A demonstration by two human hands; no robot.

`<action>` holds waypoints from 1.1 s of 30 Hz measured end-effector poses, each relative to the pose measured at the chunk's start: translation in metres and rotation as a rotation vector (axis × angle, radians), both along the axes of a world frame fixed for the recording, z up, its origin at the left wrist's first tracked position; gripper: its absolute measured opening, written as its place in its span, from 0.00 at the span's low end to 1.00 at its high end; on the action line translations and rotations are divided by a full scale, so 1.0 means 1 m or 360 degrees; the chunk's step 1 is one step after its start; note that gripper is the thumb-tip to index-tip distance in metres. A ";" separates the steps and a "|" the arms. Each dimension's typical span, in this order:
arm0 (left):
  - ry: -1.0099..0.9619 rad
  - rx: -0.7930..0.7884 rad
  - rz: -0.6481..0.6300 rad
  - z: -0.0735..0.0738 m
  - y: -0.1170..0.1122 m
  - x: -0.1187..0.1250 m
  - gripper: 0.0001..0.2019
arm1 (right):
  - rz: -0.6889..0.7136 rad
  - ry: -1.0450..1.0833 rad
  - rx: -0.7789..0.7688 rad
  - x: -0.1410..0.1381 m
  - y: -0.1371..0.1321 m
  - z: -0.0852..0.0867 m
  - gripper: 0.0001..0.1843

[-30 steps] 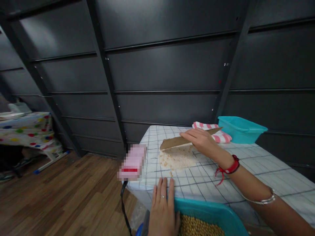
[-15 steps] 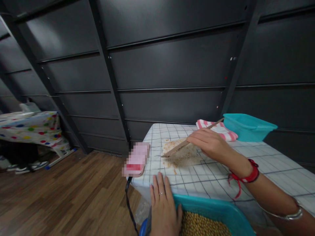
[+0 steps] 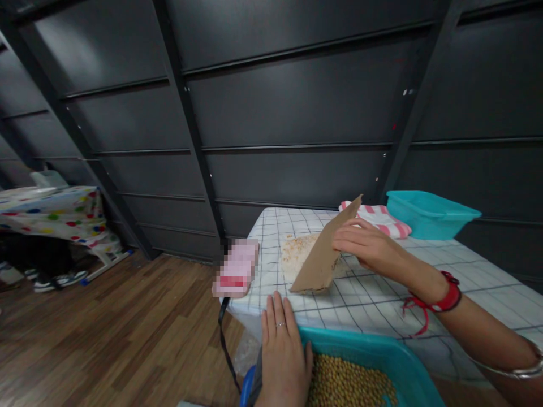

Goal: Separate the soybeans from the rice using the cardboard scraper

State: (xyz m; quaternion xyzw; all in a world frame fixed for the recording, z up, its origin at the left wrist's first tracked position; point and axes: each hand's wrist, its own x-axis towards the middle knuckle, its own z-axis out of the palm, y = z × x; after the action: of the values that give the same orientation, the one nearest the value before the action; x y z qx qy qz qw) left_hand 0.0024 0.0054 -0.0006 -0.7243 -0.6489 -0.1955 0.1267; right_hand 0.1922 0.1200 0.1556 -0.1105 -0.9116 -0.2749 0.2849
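My right hand (image 3: 368,247) grips a brown piece of cardboard (image 3: 319,259), standing on edge and tilted on the checked tablecloth (image 3: 382,294). Its lower edge touches the cloth in front of a patch of pale crumbs (image 3: 297,250). My left hand (image 3: 283,355) lies with its fingers together over the near-left rim of a teal basin (image 3: 373,353) that holds yellowish beans (image 3: 343,383). A ring shows on the left hand; a red thread bracelet and a metal bangle are on my right wrist.
A second teal basin (image 3: 430,213) and a pink-striped cloth (image 3: 382,219) sit at the table's far end. A blurred pink object (image 3: 236,268) lies at the left table edge, a black strap (image 3: 227,345) hanging below. Dark panelled wall behind; wooden floor and a dotted-cloth table (image 3: 55,212) at left.
The cardboard has swung from nearly flat over the crumbs to standing steeply, its lower edge drawn nearer to me across the crumbs. My left hand stays on the basin rim.
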 end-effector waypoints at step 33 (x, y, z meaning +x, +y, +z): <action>0.0110 0.0275 -0.0018 -0.001 0.000 -0.006 0.27 | -0.0467 0.0053 0.0272 0.018 -0.024 -0.018 0.16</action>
State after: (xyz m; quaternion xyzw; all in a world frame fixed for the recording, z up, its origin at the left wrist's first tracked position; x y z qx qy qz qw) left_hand -0.0041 0.0054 -0.0016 -0.7206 -0.6209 -0.2263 0.2100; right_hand 0.2100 0.0956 0.1371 -0.2222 -0.8541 -0.3883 0.2652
